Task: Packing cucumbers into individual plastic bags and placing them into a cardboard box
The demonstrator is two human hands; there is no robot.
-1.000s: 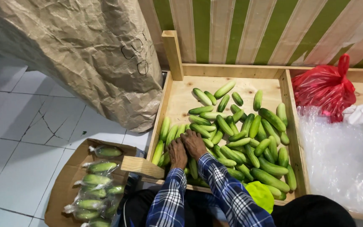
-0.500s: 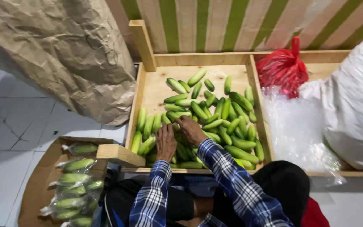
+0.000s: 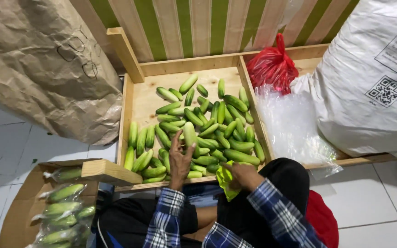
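Observation:
My left hand (image 3: pixel 180 158) holds one pale green cucumber (image 3: pixel 189 133) upright over the pile of several loose cucumbers (image 3: pixel 207 124) in the wooden tray (image 3: pixel 139 98). My right hand (image 3: pixel 241 174) rests at my lap, gripping a yellow-green cloth (image 3: pixel 226 180) just below the tray's front edge. A neat row of cucumbers (image 3: pixel 138 144) lies side by side along the tray's left part. Both sleeves are blue plaid.
A cardboard box (image 3: pixel 19 202) with bagged cucumbers (image 3: pixel 65 211) sits at lower left. Crumpled brown paper (image 3: pixel 42 64) covers the upper left. A red plastic bag (image 3: pixel 272 66), clear plastic bags (image 3: pixel 290 124) and a big white sack (image 3: pixel 368 78) fill the right compartment.
My left hand has lifted a cucumber off the pile. My right hand has pulled back from the pile to the cloth at my lap. The view has shifted right.

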